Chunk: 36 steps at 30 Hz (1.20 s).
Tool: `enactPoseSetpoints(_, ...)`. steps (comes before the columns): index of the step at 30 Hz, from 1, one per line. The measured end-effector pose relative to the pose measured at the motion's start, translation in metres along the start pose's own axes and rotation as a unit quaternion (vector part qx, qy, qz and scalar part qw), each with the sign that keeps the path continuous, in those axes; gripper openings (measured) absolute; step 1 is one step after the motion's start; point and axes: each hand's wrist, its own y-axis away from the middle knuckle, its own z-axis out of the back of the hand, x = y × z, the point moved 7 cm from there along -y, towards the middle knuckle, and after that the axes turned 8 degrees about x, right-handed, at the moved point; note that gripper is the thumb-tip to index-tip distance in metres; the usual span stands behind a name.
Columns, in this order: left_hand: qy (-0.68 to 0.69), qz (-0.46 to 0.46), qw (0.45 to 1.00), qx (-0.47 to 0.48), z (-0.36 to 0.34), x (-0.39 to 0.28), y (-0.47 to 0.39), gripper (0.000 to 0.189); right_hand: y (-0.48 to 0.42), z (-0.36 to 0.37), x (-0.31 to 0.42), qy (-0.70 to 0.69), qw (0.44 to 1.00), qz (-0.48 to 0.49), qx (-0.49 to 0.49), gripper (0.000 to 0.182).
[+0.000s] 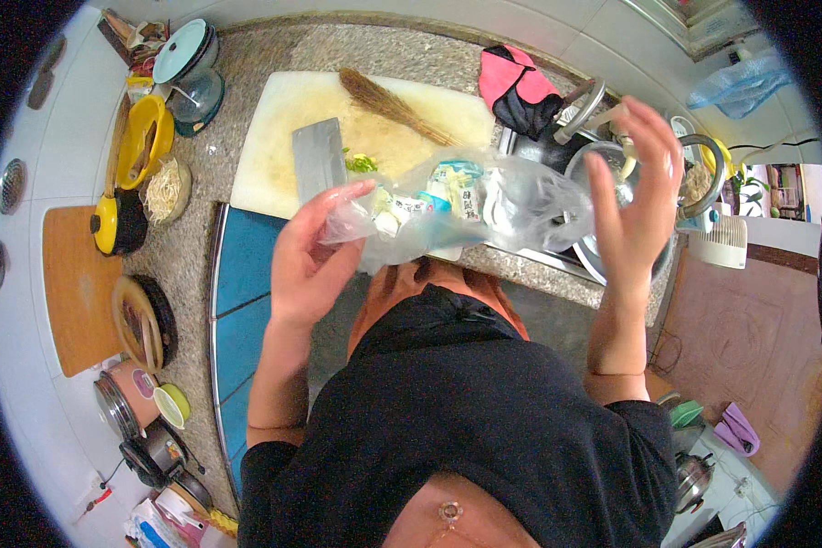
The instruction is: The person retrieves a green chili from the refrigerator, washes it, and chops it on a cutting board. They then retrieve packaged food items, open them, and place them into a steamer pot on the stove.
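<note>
My left hand [317,257] pinches one end of a clear plastic bag [534,198] between thumb and fingers. Inside the bag are packets [452,192] with teal and white wrapping that bears writing. To the right, my right hand [630,192] is raised with thumb and fingers spread, close to the bag's other end. Beneath the bag lies a white cutting board [267,157]. A cleaver [317,154] rests on the board, with chopped greens [361,163] beside its blade. Farther back on the board is a straw hand brush [390,103].
At right is a metal sink [534,147] with a faucet [582,113] and a metal basin [582,164]. A pink and black cloth [514,82] hangs by it. Leftward stand a bowl of bean sprouts [166,192], a yellow basin [161,113] and a lidded yellow-black pot [120,222].
</note>
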Motion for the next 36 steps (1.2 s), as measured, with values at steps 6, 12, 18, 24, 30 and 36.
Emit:
enactPoseSetpoints(6,0.049,-0.046,0.997,0.029,-0.003,0.004,0.007,0.066,0.051,-0.146,0.057,-0.168,0.830,0.035,0.530,0.021)
enactPoseSetpoints(12,0.180,0.003,0.984,0.015,0.004,0.031,0.006,0.060,0.117,-0.282,0.026,0.025,0.858,-0.027,0.512,0.034)
enactPoseSetpoints(18,0.198,0.097,0.969,-0.111,0.025,0.091,0.012,0.045,0.148,-0.283,0.010,-0.236,0.860,-0.199,0.407,0.020)
enactPoseSetpoints(24,0.166,0.184,0.958,-0.143,0.020,0.166,0.025,0.043,0.155,-0.260,-0.026,-0.166,0.901,-0.039,0.399,0.049)
enactPoseSetpoints(30,0.286,0.354,0.887,-0.071,-0.027,0.254,0.024,0.048,0.155,-0.266,-0.052,-0.192,0.874,-0.209,0.395,0.079)
enactPoseSetpoints(36,0.388,0.332,0.859,-0.028,-0.065,0.257,0.011,0.041,0.162,-0.276,-0.072,-0.069,0.893,-0.321,0.306,0.087)
